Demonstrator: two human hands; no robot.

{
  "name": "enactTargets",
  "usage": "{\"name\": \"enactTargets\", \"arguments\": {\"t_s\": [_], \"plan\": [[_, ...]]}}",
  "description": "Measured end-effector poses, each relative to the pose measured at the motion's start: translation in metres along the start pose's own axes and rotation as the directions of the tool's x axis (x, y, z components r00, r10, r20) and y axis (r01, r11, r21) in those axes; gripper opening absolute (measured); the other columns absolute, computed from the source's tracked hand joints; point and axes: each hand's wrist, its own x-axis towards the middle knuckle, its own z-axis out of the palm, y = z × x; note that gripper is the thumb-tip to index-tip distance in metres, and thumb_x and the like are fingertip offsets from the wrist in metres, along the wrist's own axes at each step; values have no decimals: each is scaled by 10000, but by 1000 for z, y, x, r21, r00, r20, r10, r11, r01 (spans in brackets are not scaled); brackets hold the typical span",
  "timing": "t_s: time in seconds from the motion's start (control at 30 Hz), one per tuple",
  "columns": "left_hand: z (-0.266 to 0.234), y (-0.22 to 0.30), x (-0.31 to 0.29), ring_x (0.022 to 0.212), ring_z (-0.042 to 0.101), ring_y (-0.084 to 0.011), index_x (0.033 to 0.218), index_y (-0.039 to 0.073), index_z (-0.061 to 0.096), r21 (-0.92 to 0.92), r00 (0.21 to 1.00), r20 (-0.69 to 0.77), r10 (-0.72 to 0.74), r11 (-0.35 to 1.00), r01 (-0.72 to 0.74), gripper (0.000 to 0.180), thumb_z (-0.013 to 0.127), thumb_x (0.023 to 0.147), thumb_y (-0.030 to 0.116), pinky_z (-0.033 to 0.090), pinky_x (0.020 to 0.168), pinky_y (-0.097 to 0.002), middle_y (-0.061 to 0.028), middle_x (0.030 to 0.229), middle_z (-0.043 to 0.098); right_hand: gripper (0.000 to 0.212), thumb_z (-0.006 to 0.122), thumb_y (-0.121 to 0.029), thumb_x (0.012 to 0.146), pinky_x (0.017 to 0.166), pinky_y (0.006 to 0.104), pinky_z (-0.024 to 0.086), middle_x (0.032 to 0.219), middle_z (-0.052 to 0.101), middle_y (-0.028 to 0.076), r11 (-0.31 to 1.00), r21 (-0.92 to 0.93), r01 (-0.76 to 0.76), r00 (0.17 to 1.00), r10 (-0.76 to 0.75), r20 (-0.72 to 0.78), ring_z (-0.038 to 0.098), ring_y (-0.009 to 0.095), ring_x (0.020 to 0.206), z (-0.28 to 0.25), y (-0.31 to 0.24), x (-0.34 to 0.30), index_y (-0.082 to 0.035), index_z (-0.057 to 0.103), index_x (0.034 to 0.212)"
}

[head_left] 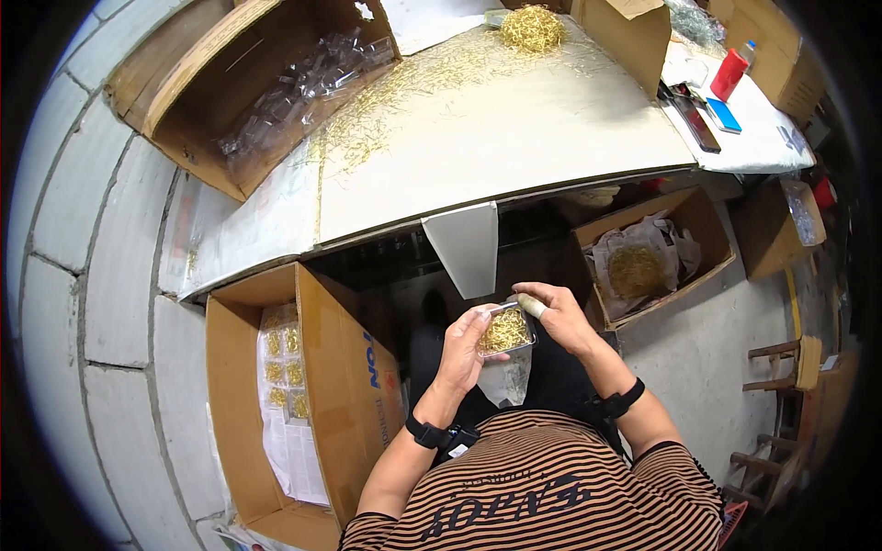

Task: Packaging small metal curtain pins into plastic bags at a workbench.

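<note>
A small clear plastic box (506, 332) full of thin gold-coloured, pin-like pieces is held over my lap. My left hand (462, 347) grips its left side, thumb along the rim and fingers around the wall. At the far right corner is my right hand (553, 314), its fingers bent onto the rim; a pale wrap covers one fingertip. Whether it also holds a small piece is too small to tell. Below the box, a greyish plastic sheet or bag (507, 381) hangs over my dark trousers.
Ahead stands a pale worktable (514, 138) with scattered gold pieces and a heaped pile (532, 29). A carton (197, 106) there holds clear plastic boxes. On the left, another carton (317, 395) contains filled boxes. A right-hand carton (657, 303) holds more gold pieces. Wooden stools (781, 367) stand far right.
</note>
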Motion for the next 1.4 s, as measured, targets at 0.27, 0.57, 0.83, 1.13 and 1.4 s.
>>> {"name": "enactTargets", "arguments": {"t_s": [0.27, 0.57, 0.83, 1.13, 1.4], "plan": [[2, 2, 1, 837, 665, -166, 1126, 16, 557, 95, 998, -48, -30, 995, 35, 238, 569, 915, 125, 596, 575, -287, -99, 1012, 633, 191, 594, -49, 873, 747, 229, 472, 919, 679, 67, 997, 75, -27, 999, 25, 25, 593, 91, 824, 6, 1, 6, 36, 651, 1034], [-8, 3, 1, 843, 662, -169, 1173, 24, 515, -38, 994, -100, 47, 998, -51, 282, 563, 925, 147, 598, 604, -296, -87, 1025, 621, 433, 511, -63, 933, 997, 300, 387, 1294, 528, 144, 959, 283, -24, 986, -23, 164, 492, 183, 1194, 6, 12, -6, 29, 420, 1346], [2, -3, 1, 875, 651, -170, 1182, 27, 501, -7, 995, -96, 39, 999, -40, 291, 564, 918, 130, 603, 628, -303, -104, 1067, 607, 448, 477, -113, 950, 1005, 307, 382, 1301, 501, 175, 995, -86, 42, 999, -39, 31, 480, 219, 1213, 32, 21, -9, 34, 369, 1359], [-5, -4, 10, 882, 640, -155, 1172, 18, 502, -56, 990, -136, 46, 997, -54, 306, 553, 938, 209, 581, 685, -302, -98, 1082, 609, 555, 589, -107, 824, 1060, 440, 335, 1369, 450, 173, 568, -623, 538, 796, -585, 155, 423, 325, 1281, 16, -15, -24, -15, 418, 1344], [-9, -4, 10, 965, 611, -144, 1187, 37, 508, -131, 996, -8, 93, 987, -93, 321, 429, 996, 283, 547, 783, -312, -68, 1098, 596, 530, 655, -215, 799, 1088, 470, 276, 1340, 487, 148, 445, -699, 560, 807, -485, 338, 403, 285, 1304, 20, -16, -27, -27, 500, 1268]]}}
